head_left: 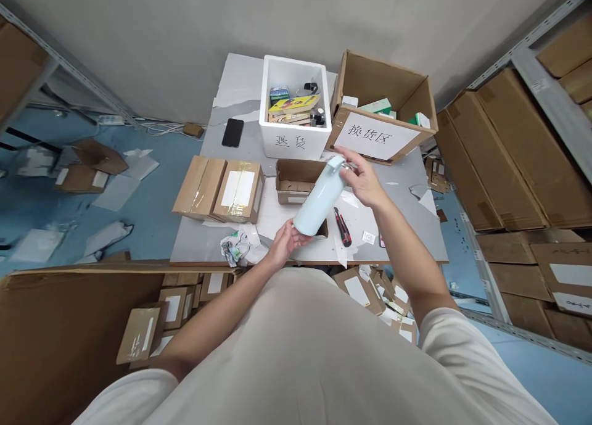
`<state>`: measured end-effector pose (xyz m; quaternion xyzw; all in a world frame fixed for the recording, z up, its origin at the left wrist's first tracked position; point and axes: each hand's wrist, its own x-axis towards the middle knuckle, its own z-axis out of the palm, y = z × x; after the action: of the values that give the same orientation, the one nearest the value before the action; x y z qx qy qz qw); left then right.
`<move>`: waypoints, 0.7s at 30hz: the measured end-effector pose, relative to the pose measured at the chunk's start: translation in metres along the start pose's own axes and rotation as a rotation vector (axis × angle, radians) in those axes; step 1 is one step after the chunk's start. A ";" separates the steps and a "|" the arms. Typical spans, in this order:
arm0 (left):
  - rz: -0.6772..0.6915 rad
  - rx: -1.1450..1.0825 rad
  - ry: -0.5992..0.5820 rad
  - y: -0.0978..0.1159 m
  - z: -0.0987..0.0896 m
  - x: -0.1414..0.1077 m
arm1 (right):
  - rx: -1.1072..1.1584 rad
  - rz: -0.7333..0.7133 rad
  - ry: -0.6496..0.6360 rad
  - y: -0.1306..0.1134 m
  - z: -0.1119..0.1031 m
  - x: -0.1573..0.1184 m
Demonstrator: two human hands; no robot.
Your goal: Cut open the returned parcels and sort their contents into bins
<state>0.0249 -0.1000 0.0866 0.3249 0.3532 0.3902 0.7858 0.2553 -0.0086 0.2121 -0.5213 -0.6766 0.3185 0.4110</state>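
Observation:
A pale blue bottle (319,200) is held tilted above the table, its top toward the upper right. My left hand (283,243) supports its base with closed fingers. At the other end, my right hand (363,178) grips the top by the lid. Behind and partly under the bottle lies an open cardboard box (290,187) with nothing visible inside the part that shows. A red and black box cutter (342,227) lies just right of the bottle.
Two taped cartons (238,193) stand at left near a black phone (232,132) and crumpled paper (238,247). Behind are a white foam box (296,140) and a large labelled cardboard box (383,135), both holding goods. Shelves with cartons (504,147) flank the right.

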 end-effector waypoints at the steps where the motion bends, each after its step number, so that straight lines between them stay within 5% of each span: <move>1: 0.034 0.067 -0.001 0.000 -0.009 0.000 | -0.088 -0.044 0.011 -0.002 -0.007 -0.005; 5: 0.184 0.619 0.068 -0.006 -0.040 -0.001 | -0.378 -0.093 0.146 -0.009 -0.026 -0.036; 9: 0.209 1.023 0.002 -0.024 -0.041 0.019 | -0.504 -0.028 0.252 -0.001 -0.015 -0.073; 15: 0.261 1.096 -0.119 -0.049 -0.027 0.060 | -0.525 0.083 0.258 0.024 0.021 -0.101; 21: 0.333 1.124 -0.113 -0.054 -0.035 0.064 | -0.663 0.094 0.055 0.013 0.031 -0.118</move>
<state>0.0456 -0.0639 0.0056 0.7630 0.4076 0.2433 0.4387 0.2479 -0.1190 0.1601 -0.6658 -0.7071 0.0856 0.2221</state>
